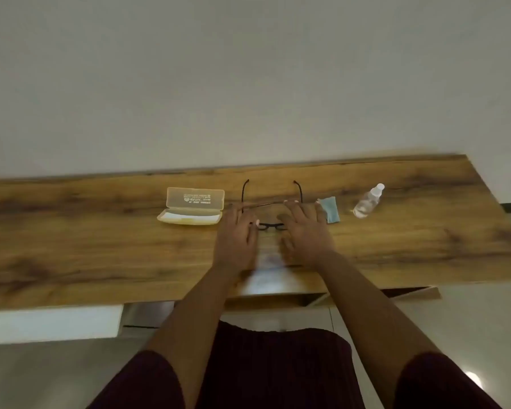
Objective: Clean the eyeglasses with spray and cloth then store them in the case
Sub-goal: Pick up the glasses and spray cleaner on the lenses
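Note:
Black-framed eyeglasses (270,226) lie on the wooden table (101,246) with their temples unfolded and pointing away from me. My left hand (236,240) and my right hand (303,231) hover flat over the two lenses, fingers stretched out, and hide both lenses. Only the bridge and the temples show. I cannot tell whether the palms touch the frame. A translucent yellowish glasses case (191,211) lies open to the left of the eyeglasses. A folded blue cloth (330,209) lies just right of my right hand. Further right lies a small clear spray bottle (368,200).
A pale wall rises directly behind the table's far edge. The table's right end lies beyond the bottle. Below the near edge are a white drawer front (50,324), my dark red clothing and a light floor.

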